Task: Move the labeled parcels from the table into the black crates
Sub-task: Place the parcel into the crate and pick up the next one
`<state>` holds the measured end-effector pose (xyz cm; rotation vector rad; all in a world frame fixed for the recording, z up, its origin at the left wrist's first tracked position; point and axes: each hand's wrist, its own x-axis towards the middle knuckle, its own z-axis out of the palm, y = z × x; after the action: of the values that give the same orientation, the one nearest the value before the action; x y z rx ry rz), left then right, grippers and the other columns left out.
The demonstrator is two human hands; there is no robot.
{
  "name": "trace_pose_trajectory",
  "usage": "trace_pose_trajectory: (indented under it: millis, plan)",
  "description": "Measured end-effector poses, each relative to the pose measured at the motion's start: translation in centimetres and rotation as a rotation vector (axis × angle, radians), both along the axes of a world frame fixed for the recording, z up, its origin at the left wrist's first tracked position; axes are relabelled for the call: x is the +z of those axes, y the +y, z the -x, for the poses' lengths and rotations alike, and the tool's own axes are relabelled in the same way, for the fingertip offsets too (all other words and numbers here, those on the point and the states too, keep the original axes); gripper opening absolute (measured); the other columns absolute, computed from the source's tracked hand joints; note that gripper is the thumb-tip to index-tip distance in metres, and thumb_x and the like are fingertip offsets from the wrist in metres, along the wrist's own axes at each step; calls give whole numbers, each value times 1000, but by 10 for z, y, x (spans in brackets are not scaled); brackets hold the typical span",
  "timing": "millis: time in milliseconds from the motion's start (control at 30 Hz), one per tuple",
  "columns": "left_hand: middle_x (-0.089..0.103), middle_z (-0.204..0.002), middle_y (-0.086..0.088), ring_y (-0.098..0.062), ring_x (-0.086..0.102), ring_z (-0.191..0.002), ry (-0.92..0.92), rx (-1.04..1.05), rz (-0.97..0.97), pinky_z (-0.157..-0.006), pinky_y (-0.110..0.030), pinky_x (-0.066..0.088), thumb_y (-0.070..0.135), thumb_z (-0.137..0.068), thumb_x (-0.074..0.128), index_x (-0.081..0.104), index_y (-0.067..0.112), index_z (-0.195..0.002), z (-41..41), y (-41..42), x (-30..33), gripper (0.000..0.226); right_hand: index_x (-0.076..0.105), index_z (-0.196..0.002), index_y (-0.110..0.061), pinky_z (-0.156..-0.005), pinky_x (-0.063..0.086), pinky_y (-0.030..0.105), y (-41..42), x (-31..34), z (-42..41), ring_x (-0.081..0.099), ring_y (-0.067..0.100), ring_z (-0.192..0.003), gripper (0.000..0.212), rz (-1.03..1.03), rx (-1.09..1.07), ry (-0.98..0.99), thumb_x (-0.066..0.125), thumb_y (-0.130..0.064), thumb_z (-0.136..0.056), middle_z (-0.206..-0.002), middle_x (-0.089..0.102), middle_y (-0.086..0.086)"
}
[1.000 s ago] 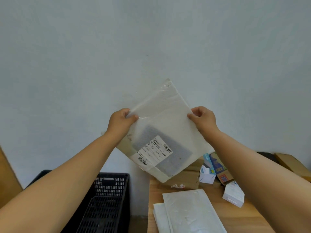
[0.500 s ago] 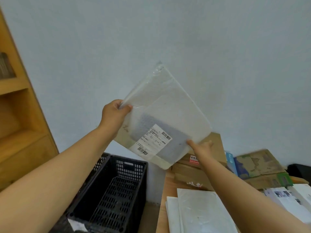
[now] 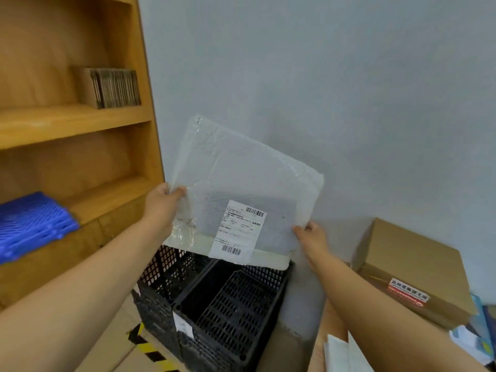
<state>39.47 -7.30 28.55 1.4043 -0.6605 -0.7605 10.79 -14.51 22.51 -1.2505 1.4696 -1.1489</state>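
Note:
A flat white bubble-mailer parcel (image 3: pixel 241 183) with a barcode label hangs upright in the air, directly above two black mesh crates (image 3: pixel 214 307) that stand side by side on the floor. My left hand (image 3: pixel 162 205) grips the parcel's left edge, thumb on the front. My right hand (image 3: pixel 311 237) pinches its lower right corner. The parcel's bottom edge hovers just over the crates' far rim. Both crates look hollow inside; a white tag sticks to the front of one.
A wooden shelf unit (image 3: pixel 75 122) stands at left with stacked cardboard (image 3: pixel 112 87) and a blue plastic mat (image 3: pixel 32 224). At right, a brown cardboard box (image 3: pixel 410 267) sits on the wooden table (image 3: pixel 330 326) with white mailers (image 3: pixel 341 353). Yellow-black tape marks the floor.
The view swung left and down. The parcel moved from over the table's edge to above the crates and lower, while my right hand stays at its lower right corner.

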Motion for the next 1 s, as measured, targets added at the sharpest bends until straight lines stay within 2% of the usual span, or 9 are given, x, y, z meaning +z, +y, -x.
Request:
trace_pose_trajectory:
  millis: [67,233,367,467,567,667,800,900,1000]
  plan:
    - [65,-94,-6,-29,61,-97,18,30,-24,-95,-50,47,16,-92,59,59,18,-85,-33,3,-7,7,60,-98,6,-58,40,24,-13,-4,-34,52,20,-80,14,7,11,50,55,-4,-90,-88,58,13]
    - [64,-102,-14,-29,61,-86,46,66,-66,-85,-46,52,13,-93,58,60,11,-101,-133,-5,-26,8,60,-97,15,-71,42,30,-40,-22,-128,51,19,-75,24,-24,20,46,58,-7,-90,-94,63,31]
    - [65,-95,-14,-33,63,-85,59,47,-144,-86,-53,52,13,-91,60,61,15,-85,-217,-23,-48,6,57,-86,17,-70,40,27,-59,-40,-203,49,17,-72,24,-59,32,40,58,-7,-89,-77,57,16]
    - [65,-100,-16,-32,64,-83,56,50,-199,-85,-51,53,15,-90,62,61,16,-84,-267,-39,-66,7,51,-70,-3,-62,38,24,-67,-57,-248,46,16,-65,21,-87,39,51,57,-8,-90,-70,49,8]
    - [65,-105,-18,-35,63,-93,54,43,-242,-89,-53,51,15,-90,62,61,13,-87,-299,-62,-85,3,51,-71,-9,-63,38,25,-70,-75,-277,46,17,-66,22,-110,26,66,57,-14,-92,-70,50,8]
    - [65,-109,-15,-35,62,-100,40,25,-288,-92,-50,50,18,-90,62,62,9,-107,-315,-89,-105,19,49,-71,-12,-59,28,25,-78,-87,-294,39,15,-64,23,-101,-49,142,55,-19,-92,-68,42,6]
    - [66,-111,-9,-31,63,-99,31,12,-320,-92,-49,50,26,-88,64,63,12,-114,-329,-127,-135,30,50,-76,-10,-55,31,26,-104,-100,-312,41,19,-60,19,-89,-112,225,51,-20,-92,-66,46,4]
    - [63,-102,-5,-25,59,-92,13,16,-334,-85,-37,49,21,-92,60,62,11,-106,-335,-157,-151,17,51,-92,-16,-54,40,27,-130,-108,-326,50,13,-63,6,-104,-189,277,52,-21,-92,-73,52,-5]
    - [60,-96,-4,-24,56,-88,-28,22,-375,-79,-33,46,21,-93,58,60,16,-99,-343,-192,-165,8,46,-98,-16,-58,42,29,-159,-121,-341,50,10,-65,11,-119,-222,289,54,-22,-92,-77,51,-5]
